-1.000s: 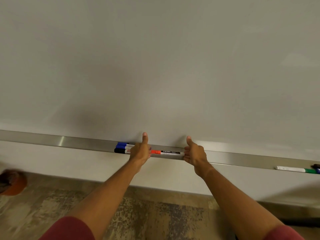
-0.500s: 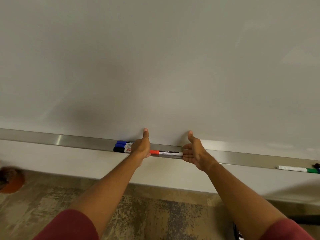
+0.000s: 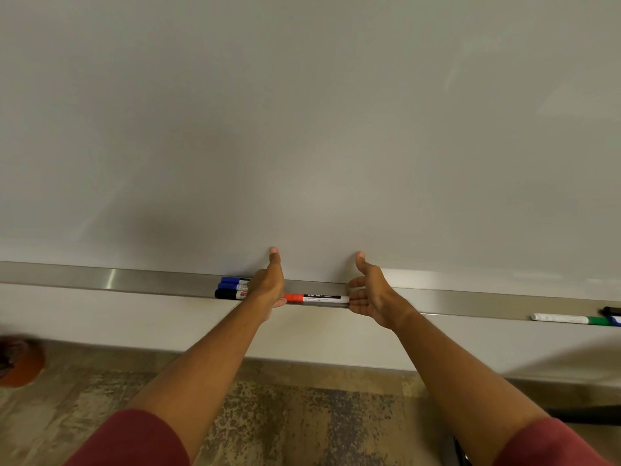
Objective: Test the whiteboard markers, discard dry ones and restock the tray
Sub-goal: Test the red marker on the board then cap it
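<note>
Left hand (image 3: 267, 285): covers the right ends of the blue markers (image 3: 232, 283) and black marker (image 3: 229, 294) | blue-capped marker (image 3: 615, 320): cut off by right edge | orange object (image 3: 18, 361): blurred, cut by left edge, identity unclear | red marker (image 3: 316, 298): label print too small to read

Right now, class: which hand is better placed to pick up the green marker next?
Right. The green marker lies far along the tray on the right hand's side; the left hand would have to cross over.
</note>
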Demonstrator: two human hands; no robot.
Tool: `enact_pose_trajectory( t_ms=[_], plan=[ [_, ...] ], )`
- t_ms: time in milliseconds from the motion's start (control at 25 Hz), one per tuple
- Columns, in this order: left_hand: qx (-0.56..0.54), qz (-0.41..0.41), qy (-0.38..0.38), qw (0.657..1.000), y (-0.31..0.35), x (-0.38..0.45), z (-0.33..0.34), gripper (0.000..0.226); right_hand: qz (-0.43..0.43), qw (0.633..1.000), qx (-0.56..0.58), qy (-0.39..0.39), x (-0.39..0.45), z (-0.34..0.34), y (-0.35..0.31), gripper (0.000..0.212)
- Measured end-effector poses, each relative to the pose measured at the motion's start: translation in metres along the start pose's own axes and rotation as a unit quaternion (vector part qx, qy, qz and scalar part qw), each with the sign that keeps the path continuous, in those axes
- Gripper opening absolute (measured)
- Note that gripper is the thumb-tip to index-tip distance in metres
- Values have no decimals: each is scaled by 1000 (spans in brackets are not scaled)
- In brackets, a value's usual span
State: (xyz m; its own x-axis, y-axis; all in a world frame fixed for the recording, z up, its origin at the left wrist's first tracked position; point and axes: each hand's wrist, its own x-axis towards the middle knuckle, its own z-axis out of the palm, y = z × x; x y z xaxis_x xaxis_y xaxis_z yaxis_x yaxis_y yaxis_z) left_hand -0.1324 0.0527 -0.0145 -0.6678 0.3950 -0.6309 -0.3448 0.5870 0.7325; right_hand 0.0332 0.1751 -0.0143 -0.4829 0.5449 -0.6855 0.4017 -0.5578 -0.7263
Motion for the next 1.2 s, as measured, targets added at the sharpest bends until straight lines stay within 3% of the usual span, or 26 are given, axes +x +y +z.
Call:
enact_pose_trajectory(
  t_ms=[280,560,680,920,1080,1200],
  plan=[
    [-5,19,13,1000,-2,-4,-2,71,-9,1000,4,15,-1,-1,2,85],
    [61,61,52,995,-4,-1,-13,86,-7,1000,6,24,-2,3,4,72],
    [63,66,58,994,-5,0,-15,83,-8,1000,5,16,-4,6,5,76],
    [53,66,46,995,-6,-7,-10,71,-17,1000,20,7,-18,9,5,61],
    [82,95,37,991,-5,-17,-6,69,-93,991,-46,81,-25,8,12,63],
    [229,187,59,954,-6,-34,1,62,-190,957,-172,134,-39,3,18,55]
  ],
)
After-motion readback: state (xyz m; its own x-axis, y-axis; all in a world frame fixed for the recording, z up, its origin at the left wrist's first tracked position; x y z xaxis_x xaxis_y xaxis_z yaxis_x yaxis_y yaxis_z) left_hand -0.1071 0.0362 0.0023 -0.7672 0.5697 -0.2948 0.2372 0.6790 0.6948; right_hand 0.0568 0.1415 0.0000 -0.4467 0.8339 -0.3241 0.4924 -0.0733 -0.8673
